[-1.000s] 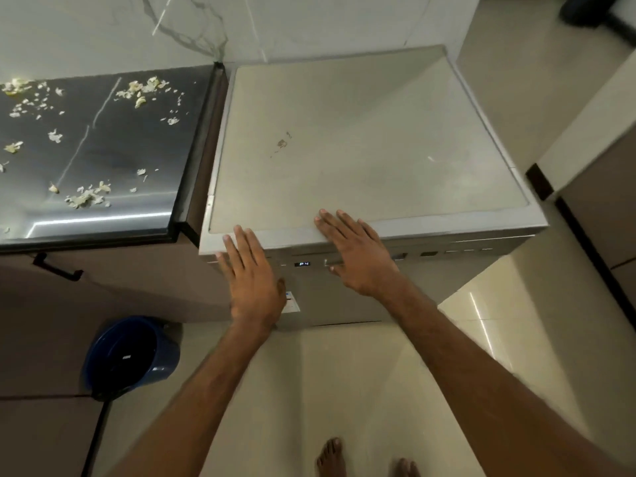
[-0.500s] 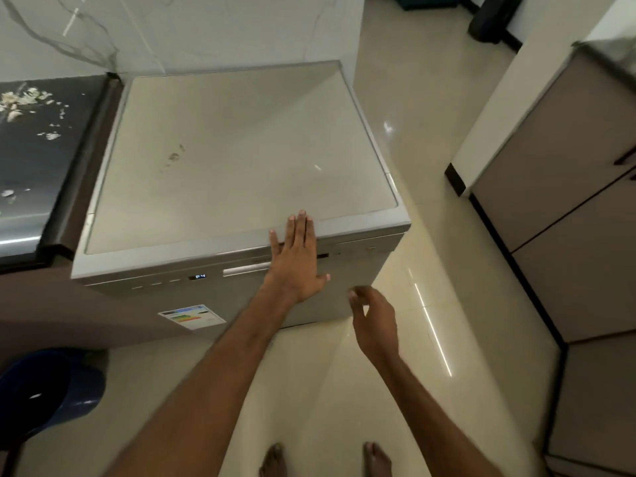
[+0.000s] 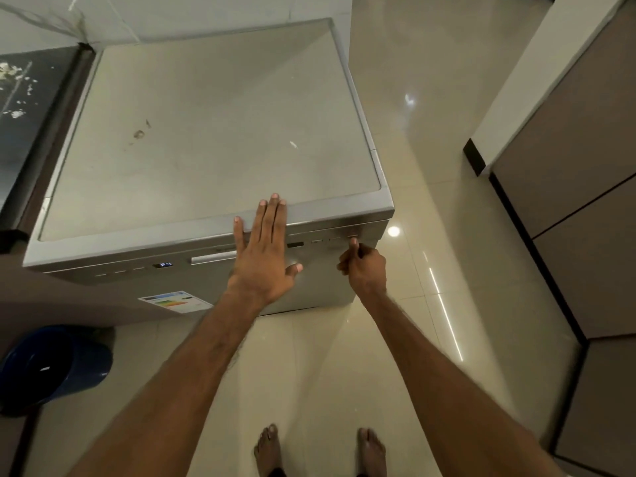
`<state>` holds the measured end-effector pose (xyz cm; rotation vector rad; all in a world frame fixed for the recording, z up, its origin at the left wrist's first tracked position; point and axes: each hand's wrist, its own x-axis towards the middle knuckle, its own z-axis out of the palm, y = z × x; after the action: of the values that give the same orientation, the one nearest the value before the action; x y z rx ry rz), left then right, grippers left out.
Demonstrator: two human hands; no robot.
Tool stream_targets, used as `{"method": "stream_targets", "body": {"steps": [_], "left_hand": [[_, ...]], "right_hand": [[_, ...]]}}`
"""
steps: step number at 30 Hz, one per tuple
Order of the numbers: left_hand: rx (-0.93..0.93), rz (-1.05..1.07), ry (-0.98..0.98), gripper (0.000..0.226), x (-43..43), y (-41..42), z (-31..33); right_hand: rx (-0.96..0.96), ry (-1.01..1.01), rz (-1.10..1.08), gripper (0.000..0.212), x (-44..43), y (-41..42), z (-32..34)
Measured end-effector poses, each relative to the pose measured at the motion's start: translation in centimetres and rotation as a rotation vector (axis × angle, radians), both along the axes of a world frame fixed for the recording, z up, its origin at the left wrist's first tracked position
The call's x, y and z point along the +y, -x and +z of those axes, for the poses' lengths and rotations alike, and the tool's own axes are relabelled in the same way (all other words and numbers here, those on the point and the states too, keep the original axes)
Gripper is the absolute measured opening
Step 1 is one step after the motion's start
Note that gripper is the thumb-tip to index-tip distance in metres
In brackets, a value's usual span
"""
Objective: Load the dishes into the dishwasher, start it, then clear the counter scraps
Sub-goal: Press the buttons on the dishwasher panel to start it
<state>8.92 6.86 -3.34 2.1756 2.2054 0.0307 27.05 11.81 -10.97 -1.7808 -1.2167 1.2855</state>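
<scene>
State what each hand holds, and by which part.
Nothing is held. The left hand lies flat against the dishwasher; the right hand touches a panel button with one fingertip.

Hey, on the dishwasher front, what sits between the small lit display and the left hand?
The silver handle bar: in the head view it starts just right of the display and runs under the left hand.

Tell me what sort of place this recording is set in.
Most likely a home kitchen: a freestanding dishwasher with a lit control strip stands beside a dark counter strewn with food scraps, and cabinets line the tiled floor on the right.
</scene>
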Motion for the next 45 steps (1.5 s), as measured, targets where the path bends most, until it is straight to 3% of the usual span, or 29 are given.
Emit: {"method": "stream_targets", "body": {"steps": [11, 23, 45], "left_hand": [[0.018, 0.017, -0.089, 0.106, 0.1, 0.0, -0.9], [0.026, 0.027, -0.019, 0.107, 0.2, -0.1, -0.5], [0.034, 0.044, -0.011, 0.109, 0.1, -0.5, -0.5]], "right_hand": [[-0.3, -0.042, 0.038, 0.051, 1.2, -0.5, 0.3], [-0.047, -0.13, 0.069, 0.056, 0.1, -0.5, -1.0], [-0.056, -0.159, 0.211, 0.055, -2.0, -0.2, -1.4]]}}
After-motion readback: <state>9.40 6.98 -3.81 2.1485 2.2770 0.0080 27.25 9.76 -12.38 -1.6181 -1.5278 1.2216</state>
